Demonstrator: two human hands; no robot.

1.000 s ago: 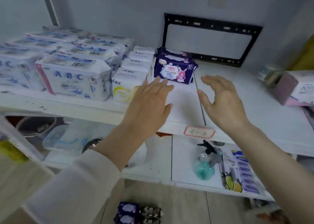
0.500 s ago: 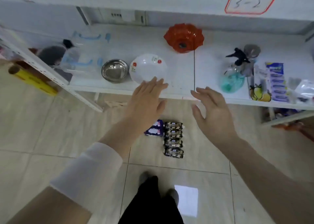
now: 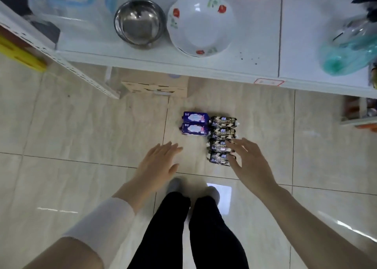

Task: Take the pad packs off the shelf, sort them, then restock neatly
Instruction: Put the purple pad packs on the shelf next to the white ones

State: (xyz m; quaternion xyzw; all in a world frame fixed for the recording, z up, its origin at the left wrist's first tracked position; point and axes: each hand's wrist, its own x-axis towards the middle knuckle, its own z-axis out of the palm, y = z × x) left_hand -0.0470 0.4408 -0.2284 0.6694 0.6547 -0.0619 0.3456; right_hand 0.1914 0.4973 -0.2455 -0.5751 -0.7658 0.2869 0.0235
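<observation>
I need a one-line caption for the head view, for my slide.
Left hand and right hand, both open, reach toward purple packs and black packs lined up on the floor.

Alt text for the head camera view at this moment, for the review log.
Two open hands hang over a tiled floor: the right hand above a column of four dark packs, the left hand near two purple packs. A white shelf beyond holds a steel bowl and a flowered bowl.
</observation>
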